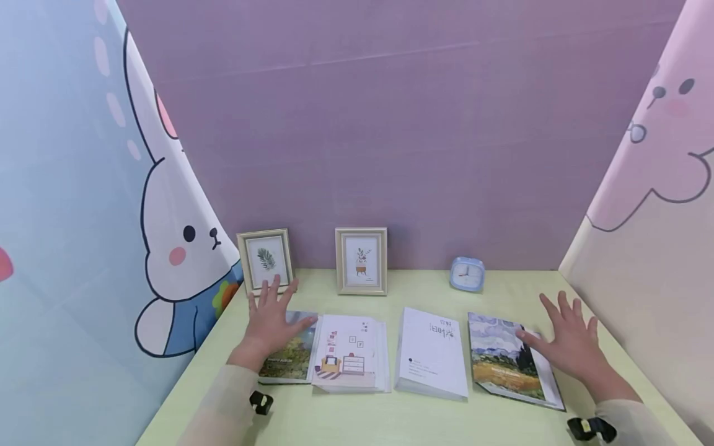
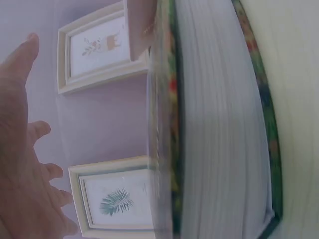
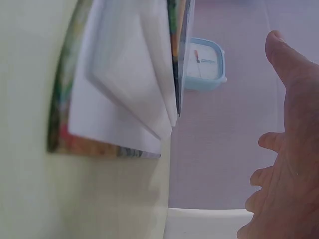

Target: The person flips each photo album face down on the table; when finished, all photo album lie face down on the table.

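Four books lie in a row on the near part of the green table (image 1: 390, 421): the landscape book (image 1: 287, 356) far left under the left hand (image 1: 273, 322), the room-drawing book (image 1: 350, 353) just right of it and overlapping its edge, the white book (image 1: 432, 359) in the middle, and the painting book (image 1: 510, 365) on the right, beside the right hand (image 1: 569, 341). Both hands are spread flat with straight fingers, holding nothing; the left rests on or just over its cover, the right hovers at the painting book's right edge. In the left wrist view the landscape book (image 2: 224, 124) shows a thick page block, so it is likely fairly heavy and stiff, with a glossy, probably slippery cover. It is best taken by the spine or a long edge, thumb on top.
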Tool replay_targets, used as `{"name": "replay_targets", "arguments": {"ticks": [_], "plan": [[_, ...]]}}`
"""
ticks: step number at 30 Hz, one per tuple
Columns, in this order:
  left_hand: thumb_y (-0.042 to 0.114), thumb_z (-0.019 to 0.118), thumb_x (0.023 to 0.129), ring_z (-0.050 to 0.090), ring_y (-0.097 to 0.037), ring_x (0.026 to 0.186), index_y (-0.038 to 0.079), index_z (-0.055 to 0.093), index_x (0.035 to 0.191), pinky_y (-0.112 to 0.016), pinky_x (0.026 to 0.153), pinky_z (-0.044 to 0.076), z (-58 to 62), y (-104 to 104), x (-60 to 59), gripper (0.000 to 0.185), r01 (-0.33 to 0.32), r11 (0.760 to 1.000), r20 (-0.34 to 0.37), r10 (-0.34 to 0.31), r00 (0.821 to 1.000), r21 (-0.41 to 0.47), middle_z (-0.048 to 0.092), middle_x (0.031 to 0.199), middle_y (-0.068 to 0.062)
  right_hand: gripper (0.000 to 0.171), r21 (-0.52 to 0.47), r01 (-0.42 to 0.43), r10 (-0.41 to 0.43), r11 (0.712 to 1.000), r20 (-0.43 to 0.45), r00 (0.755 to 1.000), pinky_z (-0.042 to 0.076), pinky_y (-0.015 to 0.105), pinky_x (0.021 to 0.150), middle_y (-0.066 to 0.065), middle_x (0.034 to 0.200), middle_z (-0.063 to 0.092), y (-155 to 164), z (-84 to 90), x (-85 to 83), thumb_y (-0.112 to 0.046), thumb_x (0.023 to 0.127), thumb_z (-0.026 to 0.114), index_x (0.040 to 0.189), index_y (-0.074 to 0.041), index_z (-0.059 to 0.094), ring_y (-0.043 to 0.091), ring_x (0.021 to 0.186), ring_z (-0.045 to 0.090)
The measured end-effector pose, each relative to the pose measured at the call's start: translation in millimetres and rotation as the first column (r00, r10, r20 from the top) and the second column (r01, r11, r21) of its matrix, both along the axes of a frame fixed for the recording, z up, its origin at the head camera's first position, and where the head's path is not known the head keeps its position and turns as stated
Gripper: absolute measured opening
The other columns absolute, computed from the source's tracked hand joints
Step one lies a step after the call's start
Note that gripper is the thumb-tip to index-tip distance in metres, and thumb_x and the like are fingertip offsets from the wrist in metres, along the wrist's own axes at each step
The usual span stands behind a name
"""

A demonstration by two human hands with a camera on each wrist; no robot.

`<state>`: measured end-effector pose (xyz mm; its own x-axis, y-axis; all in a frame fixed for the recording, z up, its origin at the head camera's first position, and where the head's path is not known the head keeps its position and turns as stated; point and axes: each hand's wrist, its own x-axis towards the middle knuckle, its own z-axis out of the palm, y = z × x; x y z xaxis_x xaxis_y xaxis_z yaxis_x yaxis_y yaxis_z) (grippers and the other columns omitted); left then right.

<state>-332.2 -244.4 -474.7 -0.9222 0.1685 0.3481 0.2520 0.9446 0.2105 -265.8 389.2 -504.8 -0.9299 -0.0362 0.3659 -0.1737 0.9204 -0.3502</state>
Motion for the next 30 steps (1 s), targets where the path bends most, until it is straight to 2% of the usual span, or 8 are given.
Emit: {"name": "replay_targets", "arguments": {"ticks": [3, 9, 17, 23, 30], "plan": [[0.088, 0.056, 0.083, -0.003, -0.048, 0.158, 0.027, 0.026, 0.168, -0.077, 0.119, -0.007, 1.2, 6.9, 2.1, 0.109, 0.004, 1.000, 0.011, -0.004, 1.000, 0.027, 0.008, 0.174, -0.020, 0.108, -0.002, 0.003, -0.003, 1.000, -0.003, 1.000, -0.024, 0.079, 0.107, 0.038, 0.166, -0.006, -1.4, -1.0, 2.6, -0.059, 0.093, 0.071, 0.168, -0.007, 0.012, 0.057, 0.150, -0.020], [0.086, 0.059, 0.084, -0.002, -0.047, 0.158, 0.029, 0.024, 0.168, -0.076, 0.120, -0.003, -0.1, 22.1, 4.1, 0.107, 0.012, 0.997, 0.014, -0.013, 1.000, 0.070, 0.009, 0.174, -0.019, 0.107, -0.004, 0.000, 0.000, 1.000, -0.012, 1.000, -0.024, 0.079, 0.108, 0.038, 0.166, -0.005, -3.1, -3.1, 6.8, -0.057, 0.094, 0.071, 0.168, -0.007, 0.012, 0.056, 0.150, -0.020], [0.089, 0.055, 0.083, -0.002, -0.045, 0.159, 0.033, 0.022, 0.168, -0.073, 0.122, -0.002, -0.3, 41.2, 5.5, 0.108, 0.027, 0.998, 0.016, -0.028, 0.999, 0.052, 0.005, 0.175, -0.017, 0.107, -0.003, -0.018, 0.018, 1.000, -0.014, 1.000, -0.024, 0.079, 0.107, 0.038, 0.166, -0.005, -6.7, -5.3, 11.9, -0.056, 0.094, 0.071, 0.168, -0.008, 0.011, 0.058, 0.149, -0.019], [0.087, 0.055, 0.084, -0.002, -0.045, 0.158, 0.031, 0.022, 0.169, -0.073, 0.122, -0.001, -1.4, 55.4, 6.6, 0.107, 0.059, 0.995, 0.019, -0.061, 0.998, 0.075, 0.005, 0.175, -0.017, 0.107, -0.025, -0.029, 0.029, 0.999, -0.020, 0.999, -0.022, 0.079, 0.108, 0.039, 0.166, -0.001, -13.3, -4.4, 17.6, -0.055, 0.093, 0.073, 0.168, -0.007, 0.015, 0.059, 0.150, -0.016], [0.085, 0.056, 0.086, 0.000, -0.044, 0.159, 0.028, 0.026, 0.168, -0.071, 0.123, -0.001, -3.6, 73.8, 7.6, 0.104, 0.089, 0.990, -0.010, -0.088, 0.996, 0.114, 0.012, 0.174, -0.018, 0.106, -0.044, -0.046, 0.045, 0.998, -0.020, 0.999, -0.021, 0.079, 0.109, 0.037, 0.167, -0.003, -19.1, -3.6, 22.7, -0.053, 0.093, 0.074, 0.168, -0.007, 0.015, 0.057, 0.151, -0.017]]}}
